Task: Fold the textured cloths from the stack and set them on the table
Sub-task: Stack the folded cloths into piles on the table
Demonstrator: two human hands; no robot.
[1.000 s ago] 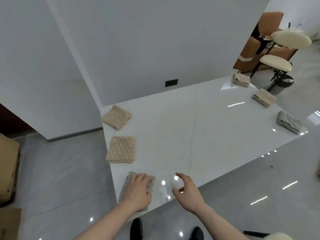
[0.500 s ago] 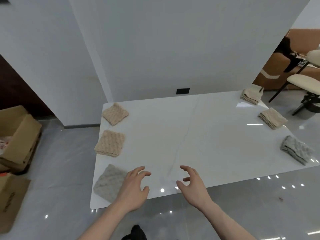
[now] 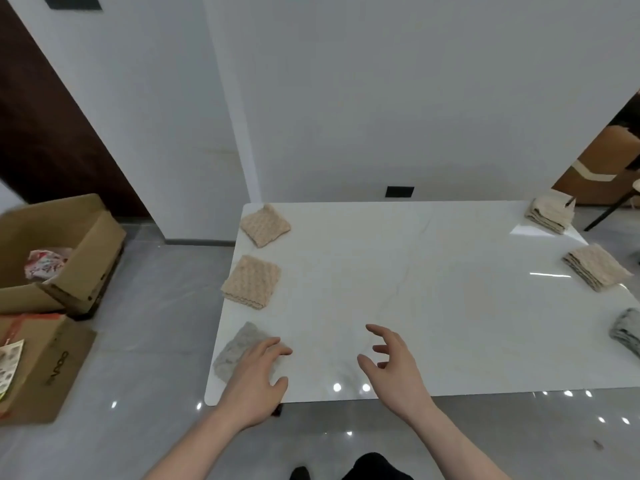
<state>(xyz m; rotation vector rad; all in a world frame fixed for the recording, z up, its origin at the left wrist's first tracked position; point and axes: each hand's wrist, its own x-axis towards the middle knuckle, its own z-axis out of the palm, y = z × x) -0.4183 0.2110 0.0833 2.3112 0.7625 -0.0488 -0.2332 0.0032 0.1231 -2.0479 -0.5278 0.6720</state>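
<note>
A folded grey textured cloth [image 3: 235,351] lies at the near left corner of the white table [image 3: 433,289]. My left hand [image 3: 258,375] is over its right part with fingers relaxed, holding nothing. My right hand [image 3: 394,362] hovers over the table's near edge, fingers loosely curled and empty. Two folded beige cloths [image 3: 252,282] [image 3: 265,225] lie further along the left edge. On the right edge are a beige stack [image 3: 550,214], a second beige stack [image 3: 594,266] and a grey cloth [image 3: 628,332].
Open cardboard boxes [image 3: 55,251] stand on the grey floor left of the table, one [image 3: 38,368] nearer me. A white wall runs behind the table. A brown seat [image 3: 602,161] shows at the far right. My feet are below the table's near edge.
The view has swung left and pulled back, showing the boxes. My left hand lifted off the grey cloth, then came back over its right side. My right hand stayed empty near the front edge.
</note>
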